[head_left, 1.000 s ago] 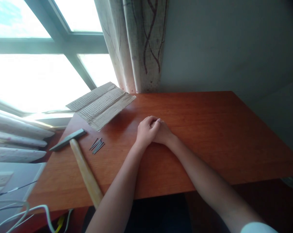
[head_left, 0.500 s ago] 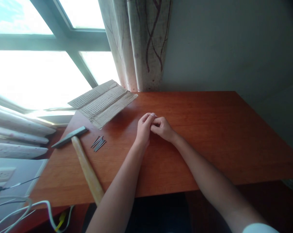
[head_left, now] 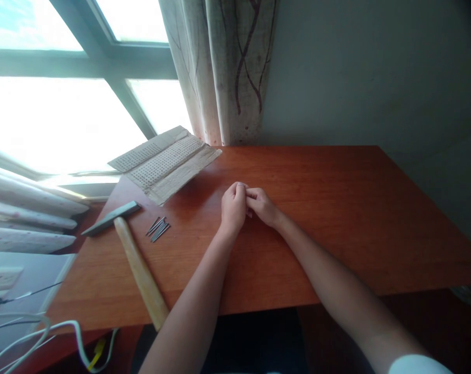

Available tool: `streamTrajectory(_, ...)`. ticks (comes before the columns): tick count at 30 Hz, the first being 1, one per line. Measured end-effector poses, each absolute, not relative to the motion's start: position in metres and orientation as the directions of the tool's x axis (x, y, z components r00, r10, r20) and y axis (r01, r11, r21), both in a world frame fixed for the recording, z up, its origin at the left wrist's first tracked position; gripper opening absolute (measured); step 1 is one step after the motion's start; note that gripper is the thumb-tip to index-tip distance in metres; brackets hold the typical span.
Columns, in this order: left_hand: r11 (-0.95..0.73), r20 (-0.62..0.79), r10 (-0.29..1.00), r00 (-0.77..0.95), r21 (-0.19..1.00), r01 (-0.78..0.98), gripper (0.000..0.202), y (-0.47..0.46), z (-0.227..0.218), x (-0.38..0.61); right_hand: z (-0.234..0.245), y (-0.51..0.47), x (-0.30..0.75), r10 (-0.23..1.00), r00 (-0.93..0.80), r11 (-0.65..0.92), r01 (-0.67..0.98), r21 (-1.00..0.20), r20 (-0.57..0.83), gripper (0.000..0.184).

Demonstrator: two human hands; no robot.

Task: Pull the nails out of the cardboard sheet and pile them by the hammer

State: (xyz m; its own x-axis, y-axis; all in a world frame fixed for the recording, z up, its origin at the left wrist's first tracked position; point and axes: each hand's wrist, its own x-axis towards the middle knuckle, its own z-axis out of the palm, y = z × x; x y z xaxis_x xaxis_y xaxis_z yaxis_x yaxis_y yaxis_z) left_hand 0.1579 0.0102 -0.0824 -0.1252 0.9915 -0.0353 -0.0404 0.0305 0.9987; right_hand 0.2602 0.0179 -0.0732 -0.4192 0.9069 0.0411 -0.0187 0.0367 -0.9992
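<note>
My left hand (head_left: 233, 209) and my right hand (head_left: 263, 206) rest side by side near the middle of the red-brown wooden table (head_left: 337, 218). Their curled fingertips touch each other. Both hands are loosely closed and I see nothing held in them. To the left lies a hammer (head_left: 136, 262) with a pale wooden handle and a grey metal head, its handle end sticking out over the front edge. A small bunch of several nails (head_left: 158, 228) lies just right of the hammer head, a hand's width or so from my left hand.
A flattened piece of perforated cardboard (head_left: 166, 162) lies at the table's back left corner, partly over the edge. Behind it are a window and a patterned curtain (head_left: 227, 67). White cables (head_left: 44, 337) and a wall socket (head_left: 2, 278) sit below left.
My hands were clasped, the left over the right. They have slid apart and now meet only at the fingertips. The view has shifted slightly.
</note>
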Motion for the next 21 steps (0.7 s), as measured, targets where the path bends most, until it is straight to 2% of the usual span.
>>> streamTrajectory(14, 0.058, -0.059, 0.989, -0.138, 0.998, -0.005, 0.024, 0.0090, -0.0856, 0.1578, -0.0717, 0.0147, 0.2595, 0.898, -0.438, 0.005, -0.071, -0.997, 0.036, 0.026)
streamTrajectory(21, 0.101, -0.109, 0.986, -0.126, 0.993, -0.063, 0.025, 0.0085, -0.0823, 0.1591, -0.0717, 0.0157, 0.2598, 0.894, -0.447, 0.015, -0.049, -0.999, 0.035, 0.033)
